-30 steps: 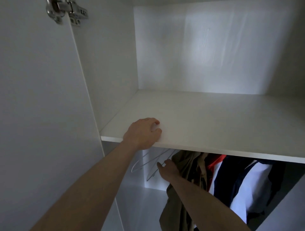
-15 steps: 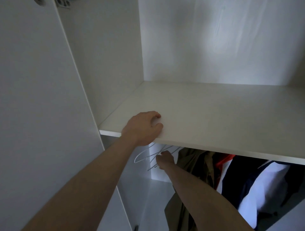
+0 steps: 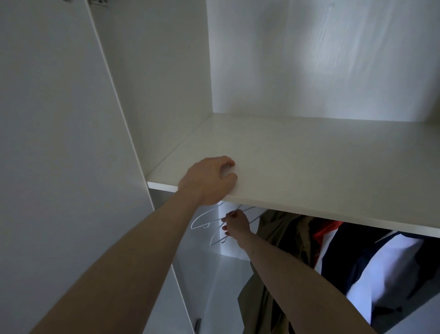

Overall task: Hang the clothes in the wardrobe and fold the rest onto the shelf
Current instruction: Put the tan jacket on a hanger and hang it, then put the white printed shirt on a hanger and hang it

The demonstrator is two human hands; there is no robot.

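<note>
I see little beyond the job itself: a metal hinge (image 3: 98,2) cut off at the top edge, and a small dark fitting (image 3: 197,326) low down.

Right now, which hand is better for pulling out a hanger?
The right hand. It is already under the shelf, pinching a bare wire hanger beside the hung clothes. The left hand rests on the shelf's front edge, above the hangers.
</note>
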